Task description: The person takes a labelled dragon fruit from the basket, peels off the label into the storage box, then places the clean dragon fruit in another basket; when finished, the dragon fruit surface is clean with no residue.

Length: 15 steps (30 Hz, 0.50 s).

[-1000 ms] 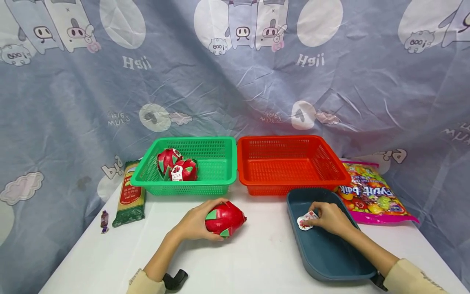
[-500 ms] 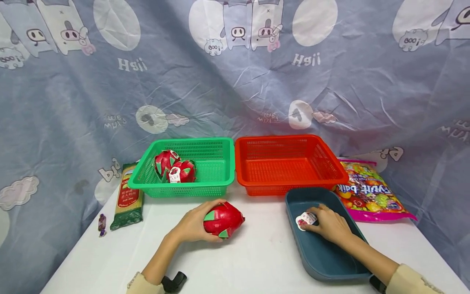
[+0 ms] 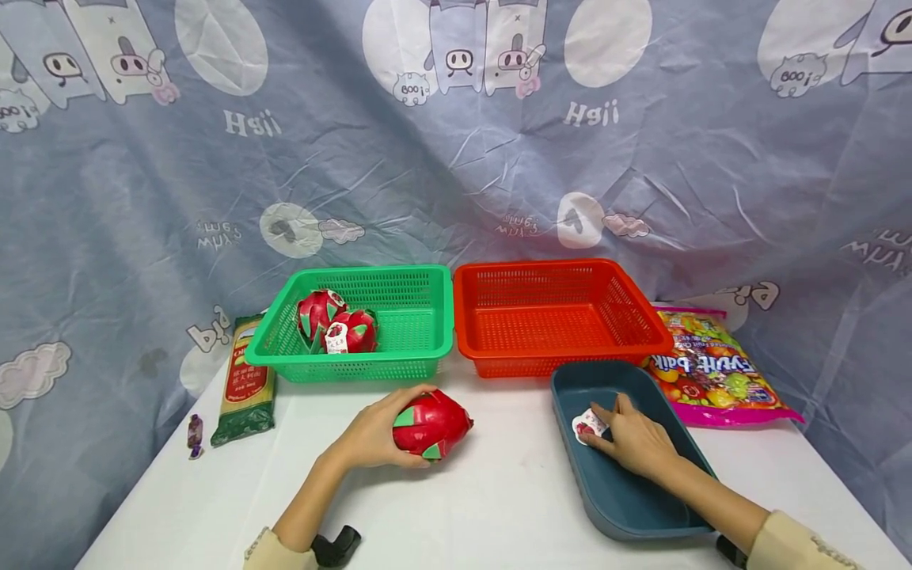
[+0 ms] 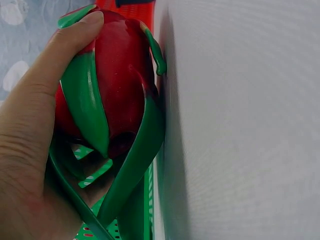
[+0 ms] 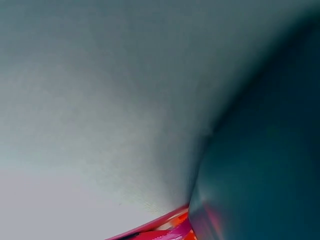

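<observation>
Red and green dragon fruit [image 3: 433,425] grasped by the left hand [image 3: 381,430], most fingers hidden behind it in the left-wrist view. The right hand [image 3: 637,439] partly covers a white card [image 3: 587,427] in the blue tray [image 3: 634,507]; fingers more spread than one second earlier, pinch indeterminable. Fruit's long axis: outward from left palm, tip toward right hand.

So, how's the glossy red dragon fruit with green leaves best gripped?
Grip the red dragon fruit around its wide middle, probably from the left, where the left hand holds it: thumb near, fingers far. It lies sideways, its tip narrowing rightward; the rounded body should fill the grasp, while the thin green leaves look likelier to bend.
</observation>
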Tool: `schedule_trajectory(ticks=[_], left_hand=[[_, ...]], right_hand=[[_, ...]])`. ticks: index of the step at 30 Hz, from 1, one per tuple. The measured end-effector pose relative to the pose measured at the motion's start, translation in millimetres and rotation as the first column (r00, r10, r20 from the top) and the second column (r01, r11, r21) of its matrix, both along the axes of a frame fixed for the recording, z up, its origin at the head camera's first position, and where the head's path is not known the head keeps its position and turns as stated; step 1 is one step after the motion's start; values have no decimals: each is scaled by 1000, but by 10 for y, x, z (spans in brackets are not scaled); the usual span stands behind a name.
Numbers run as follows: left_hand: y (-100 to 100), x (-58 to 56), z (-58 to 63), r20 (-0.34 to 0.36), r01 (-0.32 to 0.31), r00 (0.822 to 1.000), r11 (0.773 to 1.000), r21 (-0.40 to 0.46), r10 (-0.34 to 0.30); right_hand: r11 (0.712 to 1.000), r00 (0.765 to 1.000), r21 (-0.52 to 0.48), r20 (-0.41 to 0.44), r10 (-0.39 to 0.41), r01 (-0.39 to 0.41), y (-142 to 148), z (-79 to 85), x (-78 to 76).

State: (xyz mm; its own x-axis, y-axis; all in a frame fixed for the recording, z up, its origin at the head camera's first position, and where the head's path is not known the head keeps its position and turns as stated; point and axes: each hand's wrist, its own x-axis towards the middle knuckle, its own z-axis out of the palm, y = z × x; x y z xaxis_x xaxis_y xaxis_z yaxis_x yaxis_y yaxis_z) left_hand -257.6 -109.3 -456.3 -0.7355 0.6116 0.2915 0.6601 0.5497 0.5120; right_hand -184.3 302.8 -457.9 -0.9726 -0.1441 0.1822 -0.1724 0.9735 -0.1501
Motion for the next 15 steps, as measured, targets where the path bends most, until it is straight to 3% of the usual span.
schedule_trajectory(ticks=[9, 15], left_hand=[[2, 17, 20, -6, -5, 1000, 1000, -6, 5], [-6, 18, 23, -11, -7, 1000, 1000, -6, 7]], right_hand=[[999, 998, 34, 57, 19, -21, -49, -46, 34], [997, 999, 79, 40, 20, -23, -43, -82, -11]])
